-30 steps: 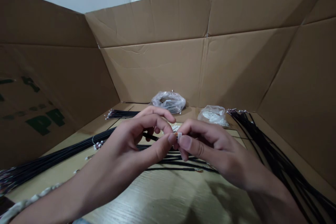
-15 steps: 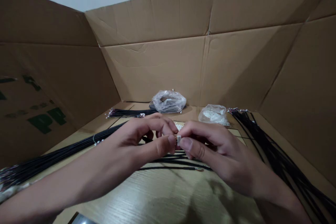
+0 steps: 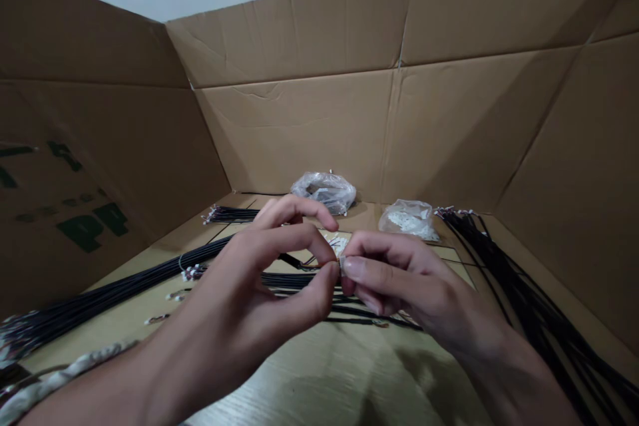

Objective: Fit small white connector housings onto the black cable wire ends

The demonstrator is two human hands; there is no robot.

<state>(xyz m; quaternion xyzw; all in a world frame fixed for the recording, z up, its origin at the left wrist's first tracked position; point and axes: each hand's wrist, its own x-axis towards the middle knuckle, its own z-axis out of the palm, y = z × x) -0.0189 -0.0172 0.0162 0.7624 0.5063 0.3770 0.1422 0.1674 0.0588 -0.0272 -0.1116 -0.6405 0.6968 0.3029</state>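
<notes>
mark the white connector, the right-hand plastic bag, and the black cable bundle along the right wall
white connector (image 3: 342,263), head view, its end showing between the fingertips.
right-hand plastic bag (image 3: 408,219), head view, middle of the bag.
black cable bundle (image 3: 504,273), head view, mid-length of the strands.

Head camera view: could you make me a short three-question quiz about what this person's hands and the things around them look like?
1. True or false: the left hand and the right hand meet fingertip to fingertip around a small white connector.
2. Which lies along the right side of the wooden table? A) a bundle of black cables B) a pair of scissors C) a roll of tape
3. Fill in: the two clear plastic bags sit near the back ____ wall.

Key: 1 true; 2 A; 3 cardboard.
</notes>
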